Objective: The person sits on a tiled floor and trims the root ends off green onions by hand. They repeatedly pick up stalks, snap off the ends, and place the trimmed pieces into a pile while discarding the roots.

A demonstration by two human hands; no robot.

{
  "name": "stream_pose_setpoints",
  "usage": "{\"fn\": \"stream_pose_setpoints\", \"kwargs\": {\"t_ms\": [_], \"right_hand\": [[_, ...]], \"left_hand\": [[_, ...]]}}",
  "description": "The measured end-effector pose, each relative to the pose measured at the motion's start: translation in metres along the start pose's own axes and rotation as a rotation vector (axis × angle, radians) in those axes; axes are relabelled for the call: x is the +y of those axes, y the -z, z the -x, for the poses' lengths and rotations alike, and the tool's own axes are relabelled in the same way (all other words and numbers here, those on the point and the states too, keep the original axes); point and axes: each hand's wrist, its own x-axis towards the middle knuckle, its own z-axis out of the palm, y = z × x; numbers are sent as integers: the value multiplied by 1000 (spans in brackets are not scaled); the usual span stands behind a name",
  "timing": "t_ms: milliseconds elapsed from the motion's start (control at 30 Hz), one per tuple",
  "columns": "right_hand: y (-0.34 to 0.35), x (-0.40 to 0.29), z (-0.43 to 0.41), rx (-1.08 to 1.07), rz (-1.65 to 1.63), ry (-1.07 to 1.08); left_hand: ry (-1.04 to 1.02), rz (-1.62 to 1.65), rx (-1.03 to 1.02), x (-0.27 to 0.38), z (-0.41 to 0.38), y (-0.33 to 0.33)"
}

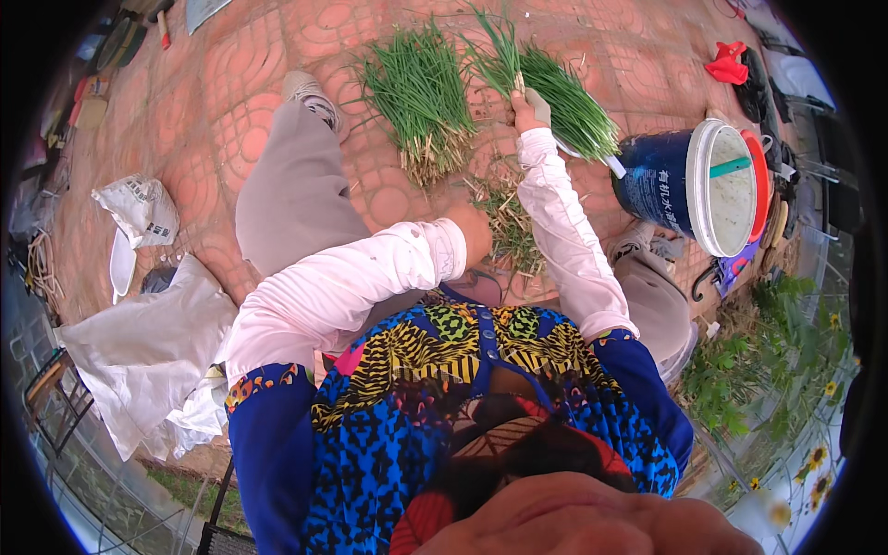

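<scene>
My right hand point(531, 111) grips a small bunch of long green chive-like stalks point(503, 59) by their pale lower ends, with the leaves pointing away from me. A pale covering shows on part of that hand. My left hand point(475, 232) is curled low beside a heap of dry trimmings point(513, 232); its fingers are mostly hidden, so I cannot tell whether it holds anything. Ahead lies a large pile of the same greens point(423, 97), straw-coloured ends towards me. A second pile point(569, 104) lies right of my right hand, on something white.
On the right stands a blue bucket point(649, 180) with a white rim and writing, near flowering plants point(763, 354). A white printed bag point(142, 208), a white scoop-like thing point(122, 263) and a pale sheet point(152, 340) lie left. Red patterned paving point(243, 139) runs underneath.
</scene>
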Motion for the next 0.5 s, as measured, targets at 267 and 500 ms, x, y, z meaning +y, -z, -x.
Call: {"fn": "stream_pose_setpoints", "kwargs": {"t_ms": [267, 500], "right_hand": [[52, -150, 102, -287, -537, -68], [93, -189, 180, -553, -799, -203]], "left_hand": [[177, 297, 521, -54, -18, 22], [49, 1833, 668, -45, -25, 67]]}}
